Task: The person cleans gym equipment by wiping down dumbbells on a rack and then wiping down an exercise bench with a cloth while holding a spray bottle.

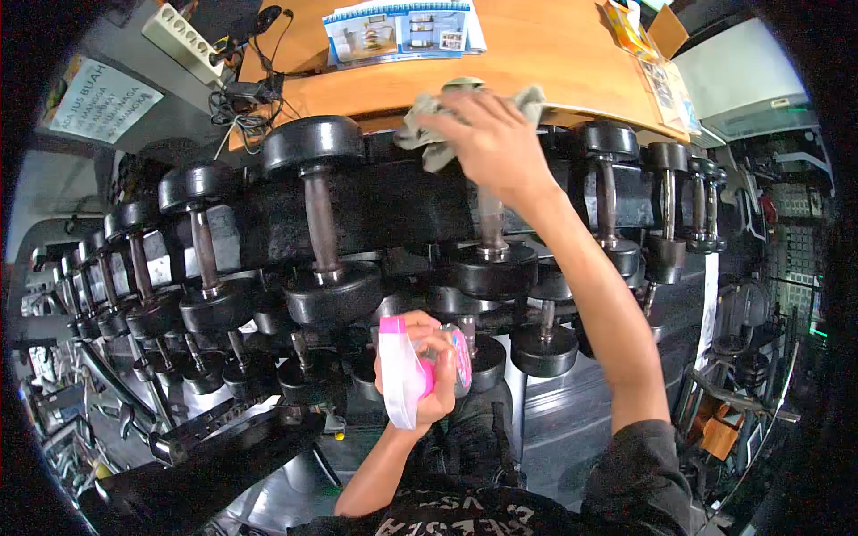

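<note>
A grey-green cloth (529,105) lies under my right hand (487,143), whose fingers press it against the far head of a dumbbell at the desk's front edge. The handle and near head (493,268) of that dumbbell show below my wrist. Lower down, my left hand (429,375) is wrapped round a spray bottle with a pink and clear white top (402,380). The bottle is held in front of my body, near the lower row of dumbbells. Part of its body is hidden by my fingers.
Black dumbbells (322,219) fill a two-level rack across the view. Behind it is a wooden desk (375,89) with a desk calendar (398,34), and cables (241,112) at its left. A black padded bench (206,473) stands at lower left.
</note>
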`<action>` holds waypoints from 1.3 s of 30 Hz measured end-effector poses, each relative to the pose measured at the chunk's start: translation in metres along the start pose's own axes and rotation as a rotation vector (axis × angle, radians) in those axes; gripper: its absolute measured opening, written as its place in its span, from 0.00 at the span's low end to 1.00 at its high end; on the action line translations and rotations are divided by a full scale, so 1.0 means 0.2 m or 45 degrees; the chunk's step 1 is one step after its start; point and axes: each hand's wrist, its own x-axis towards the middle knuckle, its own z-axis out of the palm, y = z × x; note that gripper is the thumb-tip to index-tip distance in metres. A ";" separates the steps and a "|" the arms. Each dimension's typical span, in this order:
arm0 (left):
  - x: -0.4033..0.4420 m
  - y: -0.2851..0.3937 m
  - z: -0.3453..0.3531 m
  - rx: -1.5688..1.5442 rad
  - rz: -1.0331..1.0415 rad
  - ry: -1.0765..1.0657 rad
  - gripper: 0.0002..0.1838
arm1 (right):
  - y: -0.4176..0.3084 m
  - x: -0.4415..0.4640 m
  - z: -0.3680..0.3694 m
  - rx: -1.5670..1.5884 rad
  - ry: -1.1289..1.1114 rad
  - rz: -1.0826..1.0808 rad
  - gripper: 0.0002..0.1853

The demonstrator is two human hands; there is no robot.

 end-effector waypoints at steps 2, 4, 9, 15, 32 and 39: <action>-0.05 -0.01 -0.04 0.064 -0.011 -0.055 0.13 | 0.02 -0.07 -0.05 0.222 0.155 0.299 0.20; -0.06 -0.02 -0.08 0.192 -0.005 -0.147 0.13 | 0.03 -0.15 -0.02 0.373 0.266 0.476 0.22; -0.07 -0.04 -0.08 0.099 -0.063 -0.136 0.14 | 0.03 -0.27 0.05 0.732 0.590 0.899 0.18; -0.08 -0.08 -0.08 -0.004 -0.100 -0.152 0.16 | -0.02 -0.46 0.06 0.547 0.362 1.290 0.17; -0.13 -0.01 -0.03 0.187 -0.076 0.038 0.15 | 0.10 -0.30 -0.21 2.225 -0.034 2.155 0.15; -0.10 0.04 0.05 0.211 -0.181 0.114 0.09 | -0.09 -0.33 -0.25 2.012 0.149 1.806 0.21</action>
